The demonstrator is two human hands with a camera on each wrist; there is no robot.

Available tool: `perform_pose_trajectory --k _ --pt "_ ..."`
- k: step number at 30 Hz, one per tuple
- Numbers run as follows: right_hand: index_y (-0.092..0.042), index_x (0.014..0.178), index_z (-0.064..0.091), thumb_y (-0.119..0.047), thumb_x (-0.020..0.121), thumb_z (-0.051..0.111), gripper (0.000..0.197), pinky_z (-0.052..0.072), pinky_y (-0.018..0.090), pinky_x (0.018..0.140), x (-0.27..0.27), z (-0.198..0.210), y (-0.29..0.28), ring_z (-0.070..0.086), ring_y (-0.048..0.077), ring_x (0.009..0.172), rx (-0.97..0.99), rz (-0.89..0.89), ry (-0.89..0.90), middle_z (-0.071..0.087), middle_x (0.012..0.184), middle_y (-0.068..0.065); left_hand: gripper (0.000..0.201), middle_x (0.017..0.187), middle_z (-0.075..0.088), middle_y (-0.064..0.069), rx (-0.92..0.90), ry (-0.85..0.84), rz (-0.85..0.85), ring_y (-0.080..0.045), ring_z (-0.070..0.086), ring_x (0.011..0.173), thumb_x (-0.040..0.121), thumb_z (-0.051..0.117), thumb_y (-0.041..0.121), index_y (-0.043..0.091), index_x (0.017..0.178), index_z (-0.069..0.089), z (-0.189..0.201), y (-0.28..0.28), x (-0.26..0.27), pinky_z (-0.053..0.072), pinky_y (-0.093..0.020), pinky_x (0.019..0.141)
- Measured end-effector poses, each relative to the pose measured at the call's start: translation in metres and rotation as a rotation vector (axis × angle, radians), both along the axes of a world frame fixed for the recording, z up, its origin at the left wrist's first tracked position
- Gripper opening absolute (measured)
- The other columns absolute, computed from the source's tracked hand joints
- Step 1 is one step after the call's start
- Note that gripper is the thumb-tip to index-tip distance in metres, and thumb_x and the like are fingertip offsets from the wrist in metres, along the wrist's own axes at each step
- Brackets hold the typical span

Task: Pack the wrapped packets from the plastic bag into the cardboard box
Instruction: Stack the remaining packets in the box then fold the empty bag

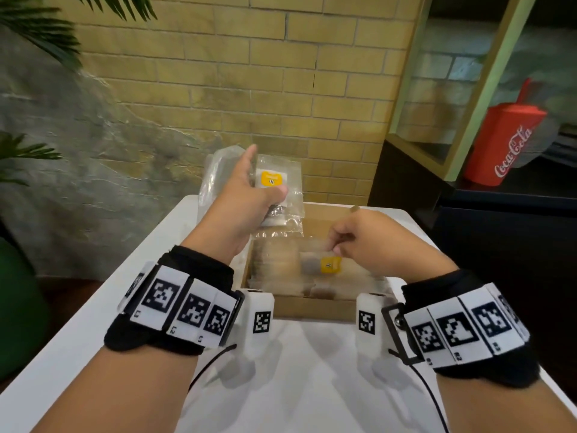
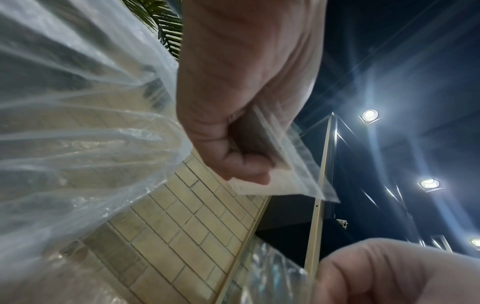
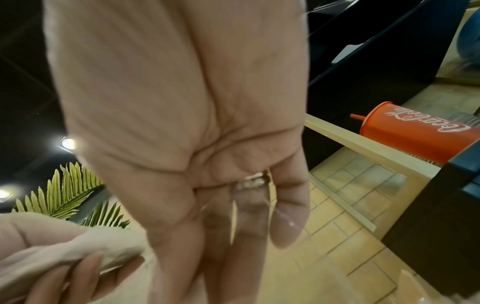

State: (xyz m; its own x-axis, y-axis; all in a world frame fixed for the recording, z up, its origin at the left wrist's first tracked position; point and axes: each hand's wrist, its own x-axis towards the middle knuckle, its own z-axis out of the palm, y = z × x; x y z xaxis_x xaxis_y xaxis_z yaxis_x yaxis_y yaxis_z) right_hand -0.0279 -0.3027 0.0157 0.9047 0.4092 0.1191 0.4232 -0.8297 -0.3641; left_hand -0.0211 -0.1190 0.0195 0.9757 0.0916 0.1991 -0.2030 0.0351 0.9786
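Note:
The open cardboard box (image 1: 312, 307) lies on the white table, with several clear wrapped packets stacked in it. My left hand (image 1: 249, 185) is raised over the box's far left corner. It grips a clear packet with a yellow label (image 1: 271, 182), fingers behind and thumb in front. The crumpled plastic bag (image 1: 217, 173) stands just behind that hand. In the left wrist view the curled fingers (image 2: 241, 164) clamp the packet's edge (image 2: 285, 181) beside the bag (image 2: 78, 123). My right hand (image 1: 340, 245) hangs over the box, pinching another yellow-labelled packet (image 1: 327, 265), blurred.
A red Coca-Cola cup (image 1: 502, 135) stands on a dark counter at the right, also seen in the right wrist view (image 3: 415, 133). A brick wall rises behind the table (image 1: 281, 385). Palm leaves (image 1: 37, 26) hang at the left. Cables trail from both wristbands.

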Motion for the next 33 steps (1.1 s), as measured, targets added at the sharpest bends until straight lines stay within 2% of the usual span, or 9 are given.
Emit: perform_pose_trajectory --k 4,11,14,19,22,24,27,31,33 --pt "-0.016 0.098 0.071 -0.004 0.090 0.052 0.024 0.037 0.008 0.081 -0.004 0.000 0.003 0.055 0.006 0.084 -0.088 0.029 0.058 0.064 0.089 -0.007 0.042 0.088 0.058 0.004 0.011 0.002 -0.022 -0.001 0.054 0.055 0.087 0.060 0.003 0.019 0.125 0.053 0.000 0.000 -0.002 0.044 -0.010 0.049" --pt "-0.022 0.111 0.068 -0.014 0.094 0.049 0.027 0.028 0.035 0.111 -0.006 0.004 0.002 0.051 0.009 0.109 -0.096 -0.021 0.080 0.065 0.118 -0.005 0.009 0.081 0.060 0.004 -0.010 0.035 -0.024 -0.016 0.058 0.078 0.090 0.059 0.017 0.024 0.095 0.062 -0.001 -0.005 -0.001 0.049 -0.026 0.065" --pt "-0.022 0.105 0.070 -0.020 0.094 0.051 0.022 0.044 0.029 0.092 -0.004 0.005 0.001 0.060 0.014 0.100 0.089 -0.054 0.076 0.069 0.102 -0.003 0.024 0.086 0.058 0.000 -0.019 0.090 -0.017 -0.022 0.056 0.086 0.091 0.049 0.010 0.027 0.091 0.065 -0.001 -0.007 0.001 0.049 -0.039 0.078" --pt "0.001 0.096 0.066 -0.030 0.096 0.046 0.038 0.046 0.026 0.071 -0.008 0.008 0.007 0.057 0.009 0.070 0.642 -0.088 0.153 0.064 0.081 0.001 0.039 0.083 0.056 0.001 0.081 0.047 -0.090 -0.013 0.047 0.062 0.090 0.047 -0.002 0.021 0.119 0.058 -0.003 -0.012 -0.004 0.043 -0.020 0.048" --pt "-0.011 0.087 0.065 -0.036 0.091 0.053 0.028 0.047 0.019 0.061 -0.010 0.008 0.011 0.055 0.005 0.061 0.733 -0.111 0.114 0.059 0.070 0.000 0.052 0.117 0.058 0.000 0.129 -0.012 -0.138 -0.009 0.050 0.064 0.088 0.056 0.000 0.028 0.132 0.044 -0.007 -0.014 -0.007 0.037 -0.014 0.041" --pt "-0.017 0.090 0.063 -0.029 0.086 0.063 0.013 0.050 0.025 0.065 -0.006 0.004 0.012 0.055 0.005 0.059 0.748 -0.159 0.049 0.059 0.067 -0.001 0.074 0.144 0.042 0.005 0.136 -0.053 -0.164 -0.008 0.061 0.091 0.084 0.064 0.004 0.032 0.143 0.028 -0.010 -0.014 -0.005 0.046 -0.015 0.052" --pt "-0.012 0.091 0.060 -0.013 0.082 0.069 0.013 0.051 0.024 0.061 -0.001 0.000 0.011 0.056 0.006 0.056 0.823 -0.185 0.007 0.059 0.067 0.004 0.094 0.153 0.025 0.010 0.109 -0.086 -0.191 -0.011 0.035 0.136 0.078 0.072 0.005 0.031 0.148 0.016 -0.012 -0.015 -0.005 0.052 -0.028 0.089" --pt "-0.014 0.085 0.056 -0.003 0.084 0.064 0.015 0.045 0.014 0.050 0.001 -0.001 0.007 0.055 -0.001 0.046 0.929 -0.154 0.047 0.059 0.059 0.001 0.071 0.121 0.051 0.022 0.004 -0.065 -0.201 -0.004 0.061 0.099 0.085 0.062 0.000 0.028 0.143 0.030 -0.012 -0.015 -0.004 0.055 -0.017 0.071" --pt "-0.013 0.083 0.056 0.000 0.086 0.061 0.014 0.045 0.014 0.050 0.003 0.001 0.004 0.055 -0.001 0.047 0.919 -0.167 0.023 0.061 0.059 0.000 0.066 0.133 0.050 0.016 0.002 -0.069 -0.183 -0.006 0.060 0.096 0.087 0.059 0.000 0.027 0.141 0.033 -0.011 -0.013 -0.003 0.050 -0.012 0.060"
